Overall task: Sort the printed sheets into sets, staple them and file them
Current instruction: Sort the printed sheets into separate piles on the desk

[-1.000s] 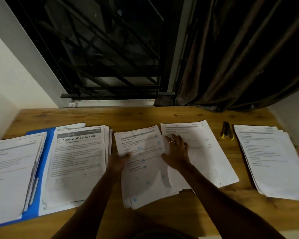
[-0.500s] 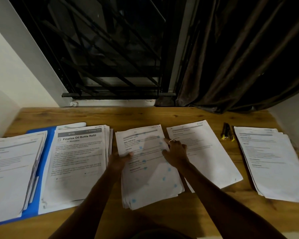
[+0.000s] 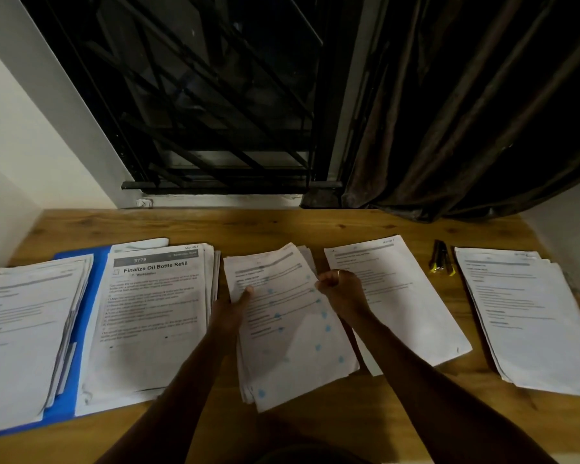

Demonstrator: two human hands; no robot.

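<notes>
The middle stack (image 3: 282, 390) lay at twelve o'clock on the counter (image 3: 282, 226), its sheets fanned and askew. The left hand (image 3: 230, 318) held the stack's left edge with the thumb on top; its other fingers were hidden by the paper. The right hand (image 3: 344, 293) had its grip closed on the right edge of the top sheet (image 3: 282, 313), fingers curled and the sheet's far corner lifted.

The likeliest slip, I judged, was two sheets coming away together, since the edges beneath were stepped and the light was poor. A wrong page would then land on the single sheet (image 3: 402, 306) at one o'clock. A hard pull could also drag the loose stack toward six o'clock, or crease the pinched edge. The right pile (image 3: 533, 323) at two o'clock and the folder pile (image 3: 154, 313) at ten o'clock lay near enough for sets to get mixed.
</notes>
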